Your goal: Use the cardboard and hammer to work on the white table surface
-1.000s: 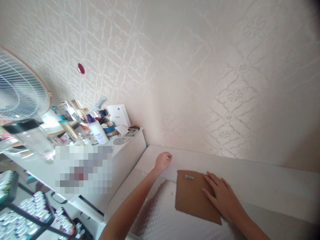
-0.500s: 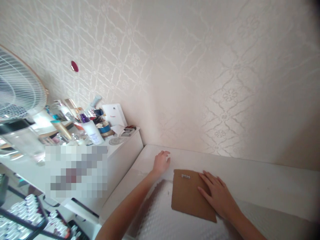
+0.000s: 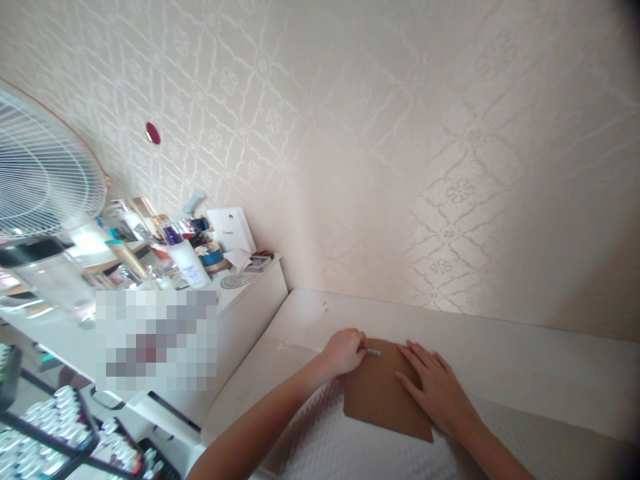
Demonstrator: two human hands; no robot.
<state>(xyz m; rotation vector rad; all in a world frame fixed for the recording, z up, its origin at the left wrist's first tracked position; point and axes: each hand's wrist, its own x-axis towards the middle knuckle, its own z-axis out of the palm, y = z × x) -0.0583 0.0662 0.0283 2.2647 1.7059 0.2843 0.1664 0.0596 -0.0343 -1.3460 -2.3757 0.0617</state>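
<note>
One short white row point(image 3: 374, 353) on cardboard point(image 3: 385, 403) runs rightward from your nearer left hand point(image 3: 344, 352), grip's hold unclear; right hand point(image 3: 443, 392) spread flat.

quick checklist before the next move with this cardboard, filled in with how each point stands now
1. Cardboard steadied: ok, the right hand lies spread over its right side.
2. Left hand at the work: ok, its fingertips are at the left end of the row of small pale pieces.
3. Row clear of fingers: not ok, the left hand is right up against its end.
4. Piece between the left fingertips: cannot tell, too small and hidden.
5. Firm support underneath: cannot tell, a bubble-textured sheet shows along the lower edge.
</note>
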